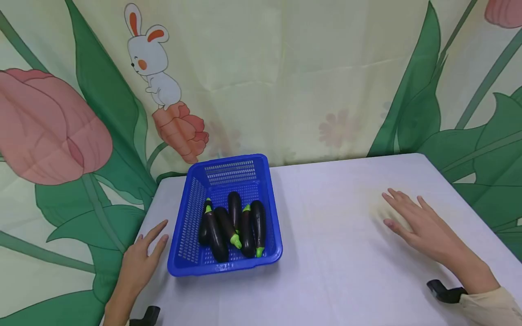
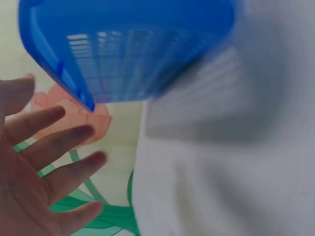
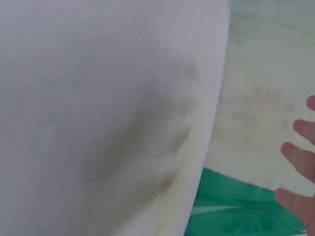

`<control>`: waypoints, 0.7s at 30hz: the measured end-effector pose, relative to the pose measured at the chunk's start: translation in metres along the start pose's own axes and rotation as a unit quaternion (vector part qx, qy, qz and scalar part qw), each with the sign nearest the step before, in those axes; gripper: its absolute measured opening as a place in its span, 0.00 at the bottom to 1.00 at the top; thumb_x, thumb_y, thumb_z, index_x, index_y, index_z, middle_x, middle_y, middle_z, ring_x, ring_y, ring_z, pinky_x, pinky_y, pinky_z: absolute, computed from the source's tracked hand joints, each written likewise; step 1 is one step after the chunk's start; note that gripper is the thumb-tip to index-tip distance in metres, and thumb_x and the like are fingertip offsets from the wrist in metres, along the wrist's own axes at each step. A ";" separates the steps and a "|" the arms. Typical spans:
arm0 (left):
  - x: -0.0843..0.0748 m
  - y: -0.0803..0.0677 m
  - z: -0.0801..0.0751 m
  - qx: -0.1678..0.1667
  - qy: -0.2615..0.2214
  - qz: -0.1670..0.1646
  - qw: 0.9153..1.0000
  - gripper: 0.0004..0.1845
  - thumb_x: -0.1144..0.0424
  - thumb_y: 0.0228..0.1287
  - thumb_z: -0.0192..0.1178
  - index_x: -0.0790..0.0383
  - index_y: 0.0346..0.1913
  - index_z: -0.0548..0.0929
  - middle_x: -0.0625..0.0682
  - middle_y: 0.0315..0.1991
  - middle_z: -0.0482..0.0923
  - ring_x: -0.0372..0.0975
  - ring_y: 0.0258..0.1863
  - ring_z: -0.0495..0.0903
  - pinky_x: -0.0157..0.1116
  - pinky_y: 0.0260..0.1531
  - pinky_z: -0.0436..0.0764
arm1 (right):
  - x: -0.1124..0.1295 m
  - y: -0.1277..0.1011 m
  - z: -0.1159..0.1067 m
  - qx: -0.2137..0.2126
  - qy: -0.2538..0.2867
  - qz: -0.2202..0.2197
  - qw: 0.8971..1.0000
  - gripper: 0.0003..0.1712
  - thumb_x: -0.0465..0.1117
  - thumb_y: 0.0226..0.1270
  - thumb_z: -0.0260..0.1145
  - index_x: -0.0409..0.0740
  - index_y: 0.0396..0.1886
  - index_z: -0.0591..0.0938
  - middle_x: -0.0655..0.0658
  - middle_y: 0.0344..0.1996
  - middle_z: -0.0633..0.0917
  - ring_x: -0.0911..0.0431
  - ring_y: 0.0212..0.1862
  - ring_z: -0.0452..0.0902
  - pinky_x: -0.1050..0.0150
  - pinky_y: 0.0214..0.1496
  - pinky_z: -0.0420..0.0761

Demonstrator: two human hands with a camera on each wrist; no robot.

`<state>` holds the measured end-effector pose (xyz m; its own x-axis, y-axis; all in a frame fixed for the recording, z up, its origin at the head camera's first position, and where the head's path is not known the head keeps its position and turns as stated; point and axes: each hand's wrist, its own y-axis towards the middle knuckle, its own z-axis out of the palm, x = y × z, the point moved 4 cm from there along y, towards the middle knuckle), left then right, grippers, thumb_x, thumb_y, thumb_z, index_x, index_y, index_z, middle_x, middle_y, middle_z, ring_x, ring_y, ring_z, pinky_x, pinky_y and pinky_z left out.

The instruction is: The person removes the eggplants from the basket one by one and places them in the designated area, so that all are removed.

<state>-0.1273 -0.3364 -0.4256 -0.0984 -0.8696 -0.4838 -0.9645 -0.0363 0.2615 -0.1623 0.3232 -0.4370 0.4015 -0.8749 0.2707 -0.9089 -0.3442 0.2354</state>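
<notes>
A blue plastic basket [image 1: 191, 217] stands on the white table [image 1: 346, 271] left of centre. Several dark purple eggplants [image 1: 234, 224] with green stems lie inside it. My left hand [image 1: 142, 258] lies open at the table's left edge, just beside the basket's near-left corner, fingers straight and holding nothing. In the left wrist view the left hand's spread fingers [image 2: 54, 162] sit below the basket's wall [image 2: 133, 54]. My right hand [image 1: 416, 224] rests flat and open on the table at the right, far from the basket. Its fingertips [image 3: 298, 157] show at the right wrist view's edge.
A printed backdrop [image 1: 285, 77] with tulips, leaves and a rabbit hangs behind the table. The table's far edge meets it. Bare tabletop lies between the basket and my right hand. Black wrist mounts [image 1: 444, 292] show at the bottom.
</notes>
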 end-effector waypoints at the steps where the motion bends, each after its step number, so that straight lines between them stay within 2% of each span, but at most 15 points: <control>1: 0.000 -0.001 0.001 0.002 -0.019 -0.010 1.000 0.25 0.51 0.82 0.53 0.55 0.75 0.74 0.66 0.68 0.78 0.67 0.66 0.77 0.69 0.67 0.69 | 0.004 0.002 0.001 -0.011 0.002 -0.007 1.000 0.44 0.51 0.75 0.67 0.50 0.84 0.59 0.36 0.82 0.62 0.44 0.85 0.50 0.53 0.87 0.24; 2: 0.000 -0.001 0.002 0.005 -0.034 -0.021 0.999 0.24 0.51 0.82 0.53 0.54 0.74 0.74 0.64 0.67 0.80 0.63 0.66 0.79 0.64 0.66 0.75 | 0.009 0.004 0.001 -0.023 0.005 -0.015 1.000 0.43 0.50 0.74 0.68 0.50 0.83 0.61 0.37 0.81 0.65 0.45 0.84 0.54 0.56 0.88 0.28; 4: -0.001 -0.003 0.004 0.017 -0.071 -0.045 0.996 0.24 0.50 0.82 0.54 0.52 0.74 0.74 0.59 0.67 0.81 0.44 0.66 0.82 0.45 0.63 0.83 | 0.019 0.010 0.001 -0.047 0.011 -0.031 0.998 0.42 0.49 0.70 0.72 0.50 0.80 0.67 0.38 0.78 0.71 0.47 0.81 0.61 0.60 0.89 0.34; 6: -0.002 -0.003 0.006 0.028 -0.117 -0.062 0.991 0.25 0.50 0.81 0.55 0.53 0.75 0.74 0.59 0.66 0.82 0.26 0.62 0.81 0.26 0.58 0.82 | 0.028 0.017 0.001 -0.070 0.018 -0.049 0.996 0.41 0.47 0.66 0.75 0.50 0.77 0.71 0.39 0.75 0.75 0.52 0.80 0.64 0.64 0.88 0.39; 8: -0.004 -0.003 0.008 0.031 -0.162 -0.077 0.983 0.25 0.52 0.81 0.56 0.54 0.74 0.75 0.58 0.65 0.83 0.13 0.56 0.76 0.14 0.52 0.75 | 0.038 0.023 0.001 -0.089 0.025 -0.075 0.993 0.41 0.45 0.62 0.78 0.49 0.75 0.74 0.40 0.72 0.78 0.57 0.79 0.66 0.67 0.87 0.42; 9: -0.005 -0.003 0.010 0.031 -0.187 -0.084 0.978 0.25 0.52 0.80 0.57 0.55 0.74 0.75 0.56 0.64 0.84 0.10 0.54 0.74 0.12 0.51 0.74 | 0.043 0.027 0.001 -0.098 0.028 -0.091 0.991 0.41 0.44 0.61 0.79 0.48 0.74 0.75 0.41 0.71 0.79 0.59 0.78 0.67 0.67 0.87 0.44; 12: -0.005 -0.002 0.014 0.027 -0.236 -0.105 0.966 0.25 0.54 0.78 0.60 0.57 0.72 0.76 0.43 0.61 0.86 0.11 0.52 0.77 0.13 0.52 0.75 | 0.059 0.039 0.001 -0.122 0.047 -0.143 0.981 0.42 0.41 0.56 0.81 0.46 0.72 0.78 0.41 0.69 0.82 0.60 0.75 0.71 0.65 0.87 0.50; 15: -0.002 -0.003 0.017 0.023 -0.244 -0.135 0.960 0.27 0.53 0.75 0.64 0.56 0.73 0.76 0.30 0.56 0.84 0.12 0.50 0.78 0.12 0.50 0.74 | 0.074 0.048 0.002 -0.133 0.068 -0.186 0.971 0.40 0.42 0.57 0.81 0.45 0.71 0.79 0.41 0.67 0.83 0.54 0.72 0.75 0.61 0.86 0.55; 18: 0.001 -0.002 0.019 0.020 -0.242 -0.169 0.955 0.29 0.49 0.74 0.65 0.54 0.73 0.76 0.26 0.51 0.84 0.12 0.49 0.78 0.12 0.49 0.73 | 0.087 0.056 0.005 -0.133 0.085 -0.211 0.965 0.36 0.48 0.64 0.78 0.45 0.70 0.79 0.41 0.67 0.83 0.51 0.71 0.77 0.57 0.85 0.58; 21: 0.003 -0.001 0.020 0.023 -0.247 -0.205 0.947 0.31 0.46 0.72 0.65 0.52 0.73 0.76 0.23 0.46 0.83 0.14 0.48 0.78 0.14 0.47 0.76 | 0.099 0.061 0.009 -0.133 0.098 -0.223 0.961 0.33 0.55 0.70 0.72 0.46 0.70 0.79 0.42 0.66 0.84 0.50 0.70 0.78 0.54 0.84 0.60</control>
<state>-0.1313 -0.3287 -0.4442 0.1954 -0.4491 -0.8719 -0.9547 -0.2905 -0.0643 -0.1790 0.2129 -0.4041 0.7822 -0.5700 0.2517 -0.5903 -0.5485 0.5922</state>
